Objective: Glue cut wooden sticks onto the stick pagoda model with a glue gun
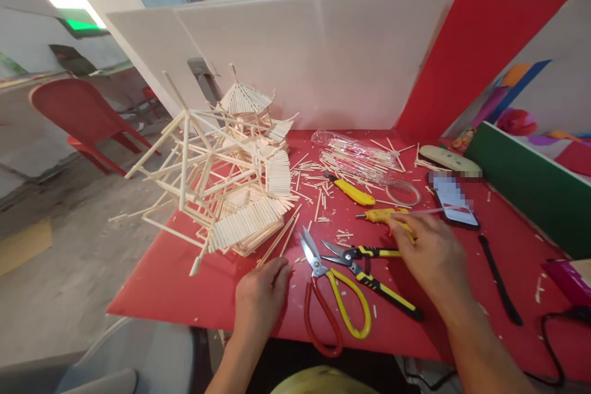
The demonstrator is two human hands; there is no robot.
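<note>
My right hand [431,252] is closed around the handle of a yellow hot glue gun [381,215], whose nozzle points left. A clear glue stick seems to trail from its back. My left hand [262,295] rests at the table's front edge with its fingers curled together; whether they hold anything is hidden. Just beyond it stands a pavilion model [249,221] built from thin wooden sticks, with a slatted walkway and an open roof frame. Between my hands lie scissors [318,268] with one red and one yellow handle, and black-and-yellow pruning shears [364,265] with open blades.
Loose wooden sticks and a clear plastic bag of them [355,157] lie at the back of the red table [184,295]. Nearby are a yellow utility knife [353,191], a tape roll [404,194], a phone [455,200] and a black strap [501,283]. White boards [300,61] stand behind.
</note>
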